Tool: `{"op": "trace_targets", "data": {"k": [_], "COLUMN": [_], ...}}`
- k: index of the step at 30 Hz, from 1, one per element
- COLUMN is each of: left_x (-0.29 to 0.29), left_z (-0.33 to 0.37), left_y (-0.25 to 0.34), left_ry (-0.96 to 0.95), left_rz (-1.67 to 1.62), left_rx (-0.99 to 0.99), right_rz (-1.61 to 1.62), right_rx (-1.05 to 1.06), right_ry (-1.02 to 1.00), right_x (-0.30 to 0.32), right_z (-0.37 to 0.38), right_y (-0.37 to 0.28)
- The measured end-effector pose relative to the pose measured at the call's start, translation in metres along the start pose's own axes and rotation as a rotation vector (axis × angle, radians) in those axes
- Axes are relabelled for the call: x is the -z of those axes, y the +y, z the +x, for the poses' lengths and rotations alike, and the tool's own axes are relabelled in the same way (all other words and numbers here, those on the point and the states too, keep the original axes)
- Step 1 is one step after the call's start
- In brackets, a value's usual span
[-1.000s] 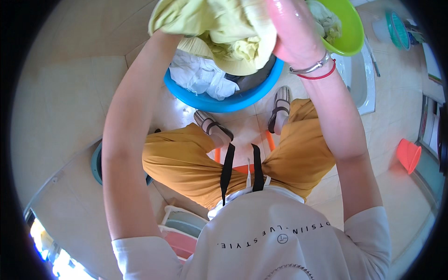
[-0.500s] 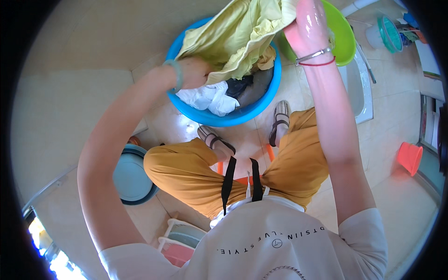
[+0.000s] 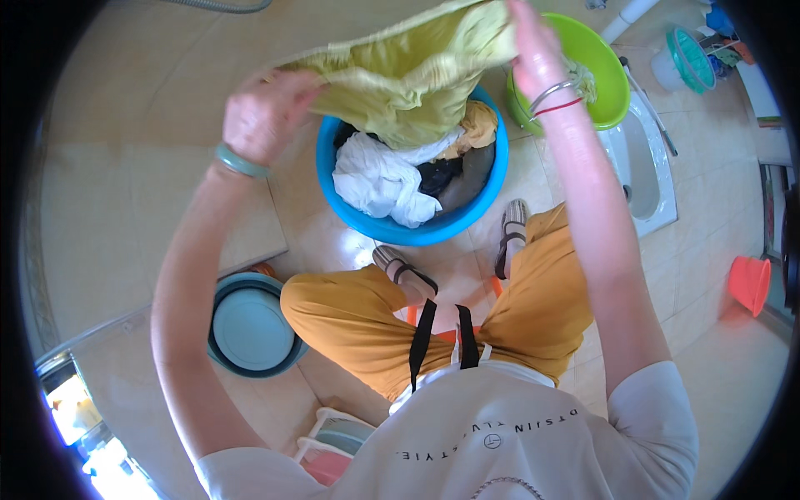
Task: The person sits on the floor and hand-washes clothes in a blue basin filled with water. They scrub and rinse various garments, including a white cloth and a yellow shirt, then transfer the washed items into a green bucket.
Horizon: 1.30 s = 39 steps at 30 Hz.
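Observation:
A wet-looking yellow-green garment (image 3: 400, 79) with a gathered, waistband-like edge is stretched above the blue tub (image 3: 329, 196). My left hand (image 3: 268, 117) grips one end of that edge, beyond the tub's left rim. The other end is pinched in my right hand (image 3: 536, 52), close to the lime-green basin; its fingertips are partly hidden by the cloth. Below the garment, the tub holds a bunched white cloth (image 3: 379, 185), a dark cloth (image 3: 439, 175) and a tan cloth (image 3: 477, 127) in greyish water. The garment's lower part hangs over the tub's far side.
The lime-green basin (image 3: 612, 92), with a pale cloth inside, stands right of the tub beside a white floor-level ceramic basin (image 3: 667, 187). Stacked blue-grey basins (image 3: 254, 329) sit by my left knee. A red bucket (image 3: 749, 285) is at far right. My feet flank the tub's near side.
My left hand has moved left and farther out, drawing the garment's edge taut. The garment has lifted off the tub's near contents, uncovering more white cloth. My right hand has shifted slightly.

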<state>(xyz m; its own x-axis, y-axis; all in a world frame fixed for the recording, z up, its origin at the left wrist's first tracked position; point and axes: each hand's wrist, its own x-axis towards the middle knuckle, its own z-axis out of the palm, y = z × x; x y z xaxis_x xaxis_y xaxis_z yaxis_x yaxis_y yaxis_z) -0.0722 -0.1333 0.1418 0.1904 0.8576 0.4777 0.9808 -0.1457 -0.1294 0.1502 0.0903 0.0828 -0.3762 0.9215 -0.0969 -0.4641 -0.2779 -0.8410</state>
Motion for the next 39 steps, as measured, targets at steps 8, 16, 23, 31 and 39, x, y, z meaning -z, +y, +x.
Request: {"op": "trace_targets", "data": {"k": [8, 16, 23, 31, 39], "left_x": [0.039, 0.044, -0.103, -0.243, -0.313], "left_z": [0.02, 0.014, -0.039, -0.115, -0.14], "left_y": [-0.042, -0.023, -0.034, 0.012, 0.063], "left_ry": [-0.399, 0.007, -0.004, 0.034, -0.623], "left_rz": [0.342, -0.494, -1.629, -0.872, -0.36], "left_rx": [0.505, 0.738, 1.395, 0.941, 0.788], "right_rz": [-1.567, -1.209, -0.841, -1.458, -1.715], "right_rx": [0.272, 0.632, -0.02, 0.136, 0.178], "right_ry": [-0.86, -0.92, -0.746, -0.864, -0.798], "right_x": [-0.063, -0.071, -0.037, 0.011, 0.072], "right_z": [-0.055, -0.008, -0.002, 0.004, 0.002], "right_y": [-0.084, -0.055, 0.07, 0.202, 0.304]}}
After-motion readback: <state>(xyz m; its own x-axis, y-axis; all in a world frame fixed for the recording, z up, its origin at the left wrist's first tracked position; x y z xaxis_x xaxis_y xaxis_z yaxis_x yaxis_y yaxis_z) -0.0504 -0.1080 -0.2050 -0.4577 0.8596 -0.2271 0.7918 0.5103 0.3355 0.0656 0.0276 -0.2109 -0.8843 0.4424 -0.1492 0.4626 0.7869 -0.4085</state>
